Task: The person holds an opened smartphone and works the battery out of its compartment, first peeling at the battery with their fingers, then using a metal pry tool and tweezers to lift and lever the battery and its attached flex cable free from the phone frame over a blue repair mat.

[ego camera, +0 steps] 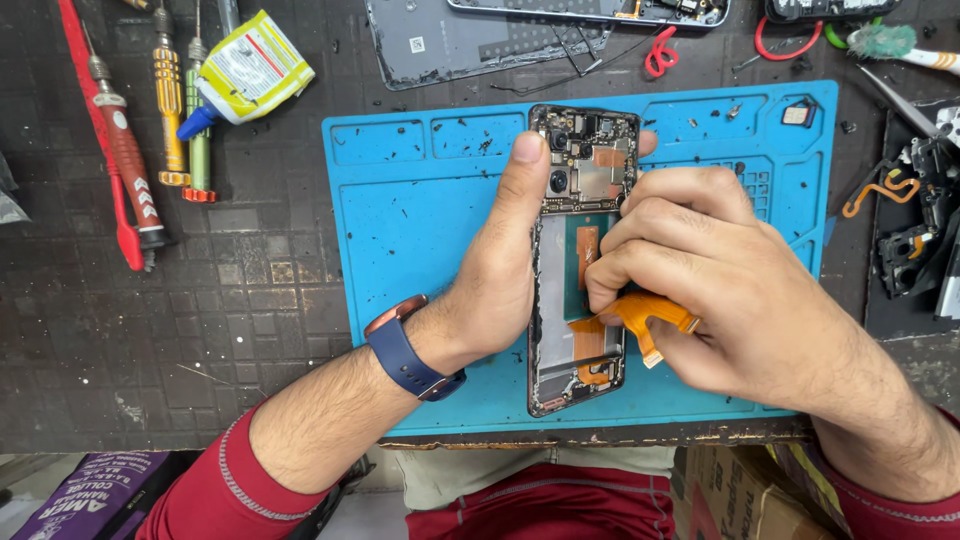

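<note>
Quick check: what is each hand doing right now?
Left hand: closed on the opened phone, thumb along its left edge.
Right hand: closed, pinching the orange flex cable.

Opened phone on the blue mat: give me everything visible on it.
The opened phone lies flat, lengthwise, on the blue mat, back cover off. Its upper end shows a dark circuit board with camera modules and metal shields; lower down, orange flex cables. The left hand grips its left edge, thumb along it. The right hand pinches an orange flex cable at its right side.
</note>
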`<state>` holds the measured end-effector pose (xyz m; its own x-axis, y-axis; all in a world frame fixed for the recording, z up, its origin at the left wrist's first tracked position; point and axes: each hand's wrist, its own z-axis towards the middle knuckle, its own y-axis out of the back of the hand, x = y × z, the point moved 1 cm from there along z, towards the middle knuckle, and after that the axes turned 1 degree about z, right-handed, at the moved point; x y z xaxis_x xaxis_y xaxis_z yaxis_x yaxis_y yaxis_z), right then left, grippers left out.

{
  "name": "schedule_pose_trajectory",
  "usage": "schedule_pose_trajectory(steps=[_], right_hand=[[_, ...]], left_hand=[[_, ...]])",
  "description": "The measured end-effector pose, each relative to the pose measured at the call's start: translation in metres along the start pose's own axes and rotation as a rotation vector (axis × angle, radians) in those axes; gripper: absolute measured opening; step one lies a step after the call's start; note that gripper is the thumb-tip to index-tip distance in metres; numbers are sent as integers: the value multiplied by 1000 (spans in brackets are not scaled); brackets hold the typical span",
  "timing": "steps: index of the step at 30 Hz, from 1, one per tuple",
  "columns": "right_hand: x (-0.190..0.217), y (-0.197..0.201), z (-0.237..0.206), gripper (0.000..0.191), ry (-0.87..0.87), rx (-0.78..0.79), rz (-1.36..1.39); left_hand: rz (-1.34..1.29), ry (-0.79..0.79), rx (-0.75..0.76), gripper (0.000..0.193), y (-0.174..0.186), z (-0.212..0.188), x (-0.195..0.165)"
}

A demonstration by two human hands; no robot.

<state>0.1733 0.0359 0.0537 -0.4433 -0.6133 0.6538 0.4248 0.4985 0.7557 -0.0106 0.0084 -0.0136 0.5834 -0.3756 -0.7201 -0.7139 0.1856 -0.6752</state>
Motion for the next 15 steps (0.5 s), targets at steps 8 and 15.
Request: schedule_pose_trajectory(steps=[8, 15], right_hand=[[-3, 2, 2, 32, 25, 17, 62], [-3, -1, 2, 33, 27, -19, 69]], left_hand=[[-38, 30, -6, 73, 1, 0, -1], [-113, 38, 28, 77, 4, 0, 2]])
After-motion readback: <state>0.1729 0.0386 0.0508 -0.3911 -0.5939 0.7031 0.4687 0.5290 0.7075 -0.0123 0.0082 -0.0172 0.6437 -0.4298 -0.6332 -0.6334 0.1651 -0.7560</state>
